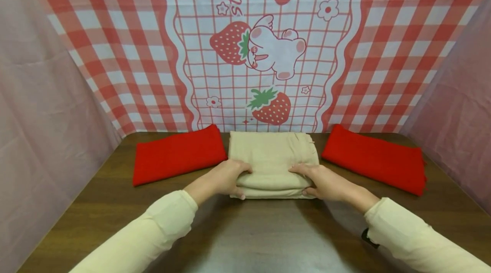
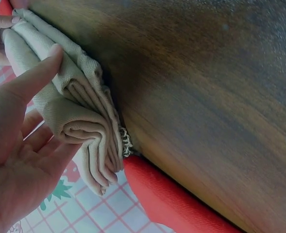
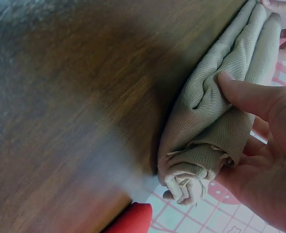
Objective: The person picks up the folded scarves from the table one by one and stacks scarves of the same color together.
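A thick folded beige cloth [image 1: 272, 149] lies on the table between both hands, its layers stacked and a short fringe showing at the side. At its left end, my left hand [image 1: 230, 177] grips the near fold, thumb [image 2: 48, 68] against the front and fingers over the top. My right hand [image 1: 326, 181] holds the right end in the same way, its thumb [image 3: 240, 92] pressing into the front layers. Seen from the right wrist, the cloth's end [image 3: 191, 170] is rolled and bunched, with loose threads. Some fingertips are hidden behind the folds.
One folded red cloth [image 1: 178, 153] lies on the left of the wooden table [image 1: 245, 234], and another red cloth [image 1: 376, 160] on the right. A strawberry-print checked curtain [image 1: 268, 51] hangs at the table's back edge. Pink drapes [image 1: 50, 94] hang at both sides.
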`<state>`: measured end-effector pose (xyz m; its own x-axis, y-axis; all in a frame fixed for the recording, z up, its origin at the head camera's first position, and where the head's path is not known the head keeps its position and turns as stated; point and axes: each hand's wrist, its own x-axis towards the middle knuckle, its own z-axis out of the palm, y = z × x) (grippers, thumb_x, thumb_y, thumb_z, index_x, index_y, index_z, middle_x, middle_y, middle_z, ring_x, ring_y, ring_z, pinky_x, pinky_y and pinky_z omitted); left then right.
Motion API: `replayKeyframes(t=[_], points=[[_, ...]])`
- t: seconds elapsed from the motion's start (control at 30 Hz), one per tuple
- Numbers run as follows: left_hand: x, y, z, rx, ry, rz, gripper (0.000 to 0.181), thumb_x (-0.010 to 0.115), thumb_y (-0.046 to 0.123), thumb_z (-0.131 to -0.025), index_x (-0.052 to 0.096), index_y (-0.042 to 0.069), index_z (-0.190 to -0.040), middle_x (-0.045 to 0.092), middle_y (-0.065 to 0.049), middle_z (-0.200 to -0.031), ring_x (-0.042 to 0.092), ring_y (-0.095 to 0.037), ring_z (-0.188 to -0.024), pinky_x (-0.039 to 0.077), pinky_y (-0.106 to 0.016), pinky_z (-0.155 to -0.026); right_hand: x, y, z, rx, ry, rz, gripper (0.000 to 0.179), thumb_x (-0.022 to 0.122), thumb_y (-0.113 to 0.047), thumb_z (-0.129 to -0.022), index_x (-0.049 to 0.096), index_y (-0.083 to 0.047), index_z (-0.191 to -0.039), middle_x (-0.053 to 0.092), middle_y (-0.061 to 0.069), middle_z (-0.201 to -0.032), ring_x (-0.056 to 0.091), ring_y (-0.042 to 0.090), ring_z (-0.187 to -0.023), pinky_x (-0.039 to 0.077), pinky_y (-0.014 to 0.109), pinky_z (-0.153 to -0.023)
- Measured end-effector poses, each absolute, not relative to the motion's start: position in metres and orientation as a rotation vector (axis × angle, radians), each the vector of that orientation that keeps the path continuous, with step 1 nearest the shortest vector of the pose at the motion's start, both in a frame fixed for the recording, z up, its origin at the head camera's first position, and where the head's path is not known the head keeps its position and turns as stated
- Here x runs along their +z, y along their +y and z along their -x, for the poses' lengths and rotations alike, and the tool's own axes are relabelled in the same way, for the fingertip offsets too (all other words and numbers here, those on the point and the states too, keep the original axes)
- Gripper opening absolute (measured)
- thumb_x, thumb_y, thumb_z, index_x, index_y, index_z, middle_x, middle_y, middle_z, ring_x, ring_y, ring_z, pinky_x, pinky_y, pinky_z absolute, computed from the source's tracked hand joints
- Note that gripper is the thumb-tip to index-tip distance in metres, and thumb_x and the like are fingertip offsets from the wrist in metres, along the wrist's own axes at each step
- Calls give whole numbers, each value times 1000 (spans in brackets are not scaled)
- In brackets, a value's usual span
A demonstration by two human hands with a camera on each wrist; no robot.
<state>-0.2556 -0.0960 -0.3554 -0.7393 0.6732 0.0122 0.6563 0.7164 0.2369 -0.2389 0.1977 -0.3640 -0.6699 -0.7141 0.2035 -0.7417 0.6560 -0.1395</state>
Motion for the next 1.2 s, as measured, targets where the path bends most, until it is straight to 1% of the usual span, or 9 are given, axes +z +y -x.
replayKeyframes(t=[0.1, 0.43, 0.87, 1.2], points=[[-357, -96, 256, 353, 2838, -1098, 60, 87, 23, -68, 62, 7, -120, 67, -9, -120, 61, -24, -111, 49, -37, -100, -365, 198, 239, 324, -2742, -1208, 58, 79, -5, -74, 57, 0, -127, 64, 15, -124, 63, 29, -111, 52, 46, -91], [-359, -95, 257, 360, 2835, -1103, 54, 85, 20, -71, 63, 6, -118, 68, -8, -118, 62, -24, -110, 49, -37, -99, -366, 198, 238, 357, -2754, -1210, 56, 80, -7, -74, 58, -1, -126, 65, 13, -123, 63, 29, -110, 52, 46, -91], [-356, -94, 262, 371, 2840, -1048, 52, 85, 18, -72, 63, 7, -118, 67, -8, -119, 61, -24, -110, 49, -38, -100, -368, 198, 245, 341, -2723, -1207, 56, 80, -5, -72, 59, 1, -124, 66, 15, -121, 64, 29, -109, 53, 46, -91], [-356, -94, 268, 354, 2862, -1061, 50, 84, 17, -72, 64, 6, -116, 68, -8, -118, 62, -25, -110, 49, -37, -100, -367, 197, 253, 345, -2711, -1199, 55, 80, -4, -72, 60, 1, -123, 66, 16, -121, 64, 30, -110, 52, 47, -92]])
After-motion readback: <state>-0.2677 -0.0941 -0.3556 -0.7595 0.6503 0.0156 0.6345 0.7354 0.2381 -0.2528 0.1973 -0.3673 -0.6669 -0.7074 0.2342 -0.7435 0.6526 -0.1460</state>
